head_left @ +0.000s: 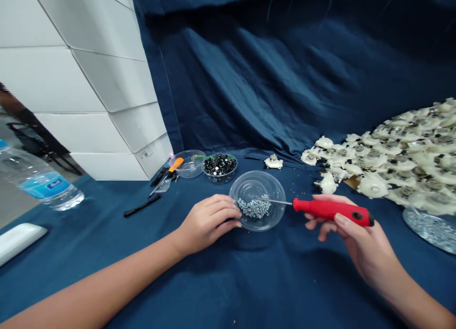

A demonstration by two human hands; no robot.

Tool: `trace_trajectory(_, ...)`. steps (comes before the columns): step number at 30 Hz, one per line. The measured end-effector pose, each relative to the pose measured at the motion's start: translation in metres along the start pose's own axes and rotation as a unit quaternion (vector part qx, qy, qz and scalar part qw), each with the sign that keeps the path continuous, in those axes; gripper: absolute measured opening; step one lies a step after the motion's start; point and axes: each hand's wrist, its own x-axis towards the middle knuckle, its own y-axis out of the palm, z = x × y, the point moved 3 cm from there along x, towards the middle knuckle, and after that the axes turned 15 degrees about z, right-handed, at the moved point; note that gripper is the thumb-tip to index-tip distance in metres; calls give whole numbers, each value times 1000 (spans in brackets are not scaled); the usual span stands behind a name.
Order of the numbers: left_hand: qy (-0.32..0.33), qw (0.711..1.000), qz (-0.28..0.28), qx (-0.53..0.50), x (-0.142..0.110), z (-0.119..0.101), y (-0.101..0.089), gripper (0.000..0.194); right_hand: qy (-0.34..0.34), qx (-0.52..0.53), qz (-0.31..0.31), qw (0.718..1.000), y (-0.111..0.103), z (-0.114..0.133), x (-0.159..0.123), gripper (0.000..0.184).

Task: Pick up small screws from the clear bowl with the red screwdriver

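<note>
**A:** Right hand [351, 238] up on the right, grip closed firmly round a red-handled screwdriver [331, 211], steel shaft running left, nearly level!

**B:** Where's that tip pointing?

**A:** Straight at the silver screws [254, 208], heaped in a clear plastic bowl [257, 181] dead centre. Touching them or just above? I cannot tell from here.

**B:** And the left hand [208, 222]?

**A:** That's the nearer of the 2 to the screws, grip narrow, fingers curled at the bowl's left rim, right beside the heap.

**B:** What's around them?

**A:** A bowl of black parts [220, 167] just beyond, and a big pile of white plastic parts [402, 153] away to the far right.
</note>
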Motion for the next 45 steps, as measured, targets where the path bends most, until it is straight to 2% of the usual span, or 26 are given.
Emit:
trace_trajectory(6,21,999,45,20,2,-4,1,20,18,-49,-2,999,13,7,-6,33)
trace_trajectory(12,18,997,74,-1,3,-2,2,23,51,-50,20,997,18,7,-5,37)
trace_trajectory(26,-9,998,56,-5,0,4,3,22,55,31,-44,997,14,15,-2,35)
trace_trajectory(36,-17,998,60,-29,0,5,3,23,39,61,-39,997,-10,5,-2,41)
trace_trajectory(41,-21,997,62,-36,1,5,2,23,39,91,-51,994,-9,15,-2,39)
trace_trajectory(45,-26,997,64,-35,1,5,2,21,35,129,-93,987,-4,25,-2,42)
